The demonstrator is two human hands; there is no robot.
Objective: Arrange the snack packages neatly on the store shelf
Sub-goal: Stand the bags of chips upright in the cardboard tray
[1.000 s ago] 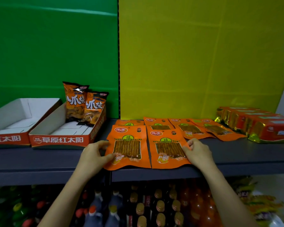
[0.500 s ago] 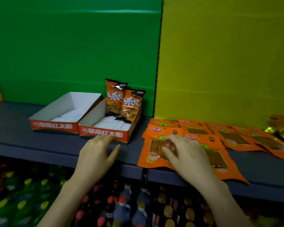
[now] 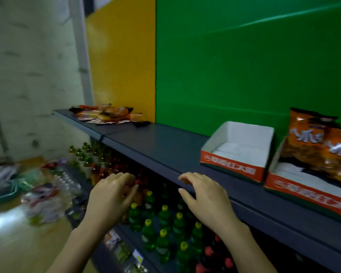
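A loose pile of orange snack packages [image 3: 106, 114] lies at the far left end of the dark grey shelf [image 3: 165, 150]. Two orange snack bags [image 3: 319, 142] stand in a red-and-white display box [image 3: 303, 192] at the right edge. A second such box [image 3: 238, 152] beside it holds nothing. My left hand [image 3: 112, 196] hovers in front of the shelf, below its edge, fingers relaxed and empty. My right hand [image 3: 203, 196] hovers at the shelf's front edge, fingers loosely spread, holding nothing.
Green and red bottles [image 3: 161, 223] fill the lower shelf under my hands. Assorted packages [image 3: 41, 196] and a teal basket [image 3: 2, 194] lie on the floor at the left. A green panel [image 3: 244, 56] and an orange panel [image 3: 122, 56] back the shelf.
The view has swung far left, so the flat orange packets have left the frame. My right hand has let go of the packet it pressed, and both hands now hover empty.
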